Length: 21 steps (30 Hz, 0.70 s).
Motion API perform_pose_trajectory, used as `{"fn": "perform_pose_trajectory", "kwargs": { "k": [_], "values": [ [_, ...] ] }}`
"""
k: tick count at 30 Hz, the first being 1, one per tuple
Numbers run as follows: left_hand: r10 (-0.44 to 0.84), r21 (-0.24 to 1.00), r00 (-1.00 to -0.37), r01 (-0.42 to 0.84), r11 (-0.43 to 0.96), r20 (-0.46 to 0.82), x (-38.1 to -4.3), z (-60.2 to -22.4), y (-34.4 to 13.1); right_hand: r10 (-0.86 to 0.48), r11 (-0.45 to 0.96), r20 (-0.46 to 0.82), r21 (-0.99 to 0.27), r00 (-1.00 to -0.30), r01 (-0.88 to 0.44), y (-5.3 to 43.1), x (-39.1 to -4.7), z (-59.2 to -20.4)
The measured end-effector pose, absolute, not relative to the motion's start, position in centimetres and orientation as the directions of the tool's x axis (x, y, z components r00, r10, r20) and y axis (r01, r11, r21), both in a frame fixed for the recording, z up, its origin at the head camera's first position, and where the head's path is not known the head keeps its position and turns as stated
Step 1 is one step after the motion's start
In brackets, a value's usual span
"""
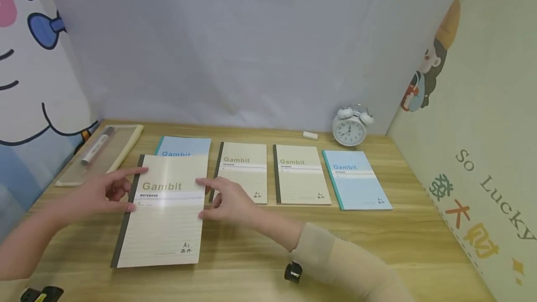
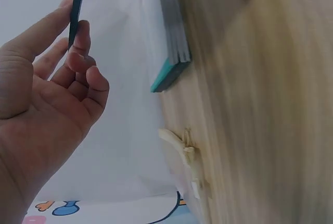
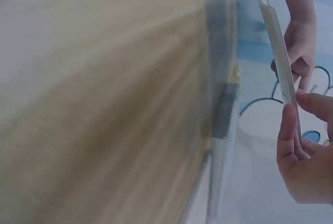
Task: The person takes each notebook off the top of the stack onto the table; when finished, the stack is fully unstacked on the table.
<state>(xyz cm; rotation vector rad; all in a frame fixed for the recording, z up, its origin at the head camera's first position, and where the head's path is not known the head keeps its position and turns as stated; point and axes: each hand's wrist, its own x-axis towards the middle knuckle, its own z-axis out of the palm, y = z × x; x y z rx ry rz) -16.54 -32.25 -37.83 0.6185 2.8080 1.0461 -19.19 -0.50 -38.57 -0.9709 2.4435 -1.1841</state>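
Observation:
A cream Gambit notebook (image 1: 163, 232) with a dark spine is held up in front, tilted, between both hands. My left hand (image 1: 102, 192) pinches its spine edge between thumb and fingers; in the left wrist view that hand (image 2: 57, 88) shows the dark edge between its fingertips. On the opposite side, my right hand (image 1: 230, 199) pinches the right edge, and the right wrist view shows the notebook (image 3: 281, 60) edge-on, off the table. Behind it lies a blue notebook (image 1: 186, 146), partly covered from view. In the left wrist view its teal spine (image 2: 165, 73) appears below the left hand.
Two cream notebooks (image 1: 245, 178) (image 1: 299, 183) and a blue notebook (image 1: 356, 185) lie in a row to the right. A white eraser (image 1: 310, 135) and a white alarm clock (image 1: 349, 130) are behind them. At the left lies a see-through pouch (image 1: 126, 146) with a marker (image 1: 97, 146).

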Motion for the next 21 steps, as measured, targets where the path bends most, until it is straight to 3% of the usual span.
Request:
{"fn": "perform_pose_trajectory", "kwargs": {
  "k": [5,9,13,21],
  "values": [
    [0.419,0.686,-0.908,0.294,0.666,-0.019,-15.5,-38.9,-32.6,-0.688,0.446,-0.004,-0.791,-0.726,-0.418,-0.8,-18.0,-40.1],
    [0.476,0.726,-0.879,0.345,0.594,0.028,-15.1,-40.1,-33.1,-0.697,0.441,-0.018,-0.799,-0.717,-0.409,-1.3,-17.4,-41.1],
    [0.553,0.767,-0.831,0.389,0.510,0.054,-14.7,-41.0,-33.5,-0.719,0.473,-0.026,-0.751,-0.695,-0.460,-1.7,-16.8,-42.0],
    [0.595,0.803,-0.800,0.308,0.510,-0.071,-14.6,-42.0,-34.0,-0.761,0.500,-0.017,-0.652,-0.649,-0.569,-2.5,-16.4,-43.2]
  ]
}}
